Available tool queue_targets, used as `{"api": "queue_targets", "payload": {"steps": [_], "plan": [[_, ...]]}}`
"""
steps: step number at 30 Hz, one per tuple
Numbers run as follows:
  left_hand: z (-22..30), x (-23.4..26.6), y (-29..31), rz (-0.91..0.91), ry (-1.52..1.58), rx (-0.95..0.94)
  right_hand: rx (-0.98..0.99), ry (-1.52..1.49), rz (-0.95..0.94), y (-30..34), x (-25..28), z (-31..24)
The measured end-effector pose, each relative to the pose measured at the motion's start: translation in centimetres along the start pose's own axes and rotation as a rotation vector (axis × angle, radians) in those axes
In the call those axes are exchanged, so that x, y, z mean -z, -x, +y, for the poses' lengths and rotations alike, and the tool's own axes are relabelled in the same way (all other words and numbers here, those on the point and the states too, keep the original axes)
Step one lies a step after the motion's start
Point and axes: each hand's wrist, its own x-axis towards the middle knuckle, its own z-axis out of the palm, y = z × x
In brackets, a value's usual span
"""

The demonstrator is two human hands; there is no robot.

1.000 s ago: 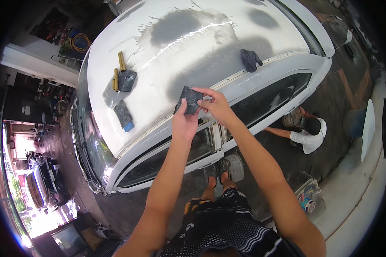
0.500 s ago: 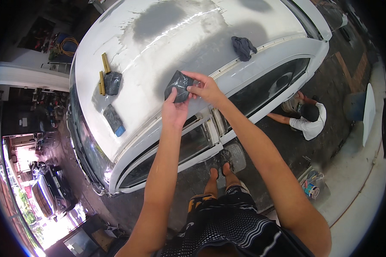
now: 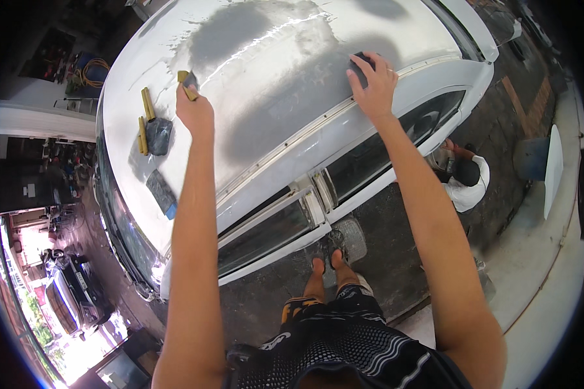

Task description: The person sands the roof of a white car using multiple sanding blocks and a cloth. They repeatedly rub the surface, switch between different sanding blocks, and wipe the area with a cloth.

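Observation:
My left hand (image 3: 196, 117) reaches over the car roof (image 3: 266, 110), its fingers closed on a small folded piece of sandpaper (image 3: 191, 80) that shows dark grey and yellow faces. Along the roof's near edge, on the right, my right hand (image 3: 374, 89) curls its fingers round a dark cloth (image 3: 359, 66), which it partly covers. The roof is white with grey sanded patches and a bright line across it. Left of my left hand lie two narrow yellow strips (image 3: 146, 104) beside a dark sheet (image 3: 159, 136). Nearer me is a dark pad with a blue end (image 3: 161, 187).
A person in a white shirt (image 3: 467, 185) crouches by the car's side on the right. The side windows (image 3: 376, 170) run below the roof edge. A blue drum (image 3: 529, 159) stands farther right, and another car (image 3: 74, 292) is at the lower left.
My hands have parted. The left has moved left and forward with the sandpaper, once held between both hands; the right has let go of it, moved right and taken hold of the cloth.

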Motion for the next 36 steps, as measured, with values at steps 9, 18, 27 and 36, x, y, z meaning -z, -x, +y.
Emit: {"api": "queue_targets", "payload": {"steps": [9, 18, 27, 36], "plan": [[1.6, -8.8, 5.6, -0.657, -0.411, -0.684, -0.106, 0.244, -0.12, -0.1, -1.1, 8.3], [1.3, -19.0, -16.1, -0.52, -0.665, -0.301, -0.16, 0.017, -0.21, -1.9, -1.5, 5.9], [2.9, -23.3, -18.9, -0.643, -0.536, -0.204, -0.195, 0.015, -0.232, -1.9, -0.8, 7.0], [3.3, -26.4, -17.8, -0.579, -0.55, -0.319, -0.223, -0.009, -0.228, -1.9, -0.6, 7.0]]}}
